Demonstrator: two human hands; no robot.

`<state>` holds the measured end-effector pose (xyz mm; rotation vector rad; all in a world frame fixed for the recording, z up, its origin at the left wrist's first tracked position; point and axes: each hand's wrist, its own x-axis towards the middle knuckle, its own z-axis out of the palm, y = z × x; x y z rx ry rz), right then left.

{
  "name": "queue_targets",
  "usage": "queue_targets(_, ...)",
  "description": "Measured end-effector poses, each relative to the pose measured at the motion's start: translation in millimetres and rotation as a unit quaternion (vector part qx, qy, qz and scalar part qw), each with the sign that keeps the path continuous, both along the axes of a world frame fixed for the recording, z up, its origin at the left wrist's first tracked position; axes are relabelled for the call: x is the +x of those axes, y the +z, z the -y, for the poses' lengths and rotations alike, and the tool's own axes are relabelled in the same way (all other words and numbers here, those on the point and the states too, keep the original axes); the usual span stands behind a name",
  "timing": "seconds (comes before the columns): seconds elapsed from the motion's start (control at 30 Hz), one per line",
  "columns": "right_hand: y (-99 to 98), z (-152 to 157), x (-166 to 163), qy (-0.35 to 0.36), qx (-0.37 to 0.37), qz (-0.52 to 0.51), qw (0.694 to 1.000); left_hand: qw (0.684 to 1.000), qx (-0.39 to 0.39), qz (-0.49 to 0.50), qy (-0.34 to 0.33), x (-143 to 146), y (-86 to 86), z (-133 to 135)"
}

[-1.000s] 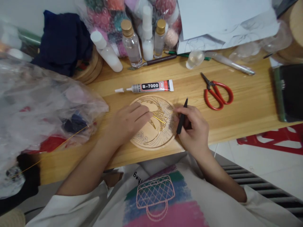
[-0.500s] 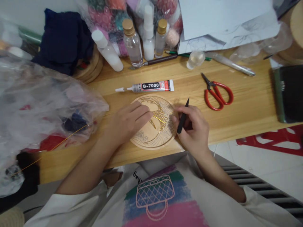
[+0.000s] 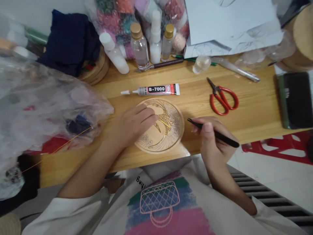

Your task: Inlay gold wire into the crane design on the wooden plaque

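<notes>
A round wooden disc (image 3: 168,140) with an engraved crane-like bird design, partly lined in gold, lies on the table. My left hand (image 3: 137,124) rests over its left part, fingers pressed together and bent down, fingertips at the gold lines near the bird's neck. A bright gold line (image 3: 164,122) runs right from those fingertips; the thumb is hidden, and what the fingers hold, if anything, does not show. Right of the disc, apart from it, my right hand (image 3: 215,143) is closed around black tweezers (image 3: 226,138), their tips pointing left toward the disc.
A B-7000 glue tube (image 3: 158,89) lies just behind the disc. Red-handled pliers or snips (image 3: 222,98) are at right, then a phone (image 3: 297,101). Bottles (image 3: 140,49), a small clear cup (image 3: 201,64) and papers (image 3: 232,23) line the back. A plastic bag (image 3: 56,101) fills the left.
My right hand has moved right, off the disc's edge, and turned the tweezers so the tips point left. My left hand stays in place on the disc.
</notes>
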<state>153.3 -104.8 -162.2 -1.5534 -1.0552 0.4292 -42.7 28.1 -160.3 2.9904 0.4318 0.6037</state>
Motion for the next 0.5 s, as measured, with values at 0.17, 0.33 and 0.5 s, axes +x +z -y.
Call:
queue_targets(0.17, 6.7, 2.0, 5.1, 0.070, -0.064, 0.037, 0.995, 1.000, -0.006, -0.013, 0.010, -0.1, 0.4, 1.1)
queue_targets(0.33, 7.4, -0.1, 8.2, 0.138, -0.078, 0.068, 0.985, 1.000, 0.001, -0.004, 0.009, 1.4, 1.3, 1.3)
queue_targets(0.5, 6.9, -3.1, 8.5, 0.174, -0.067, 0.083, 0.979, 1.000, 0.003, -0.011, 0.007, 1.5, 1.8, 1.3)
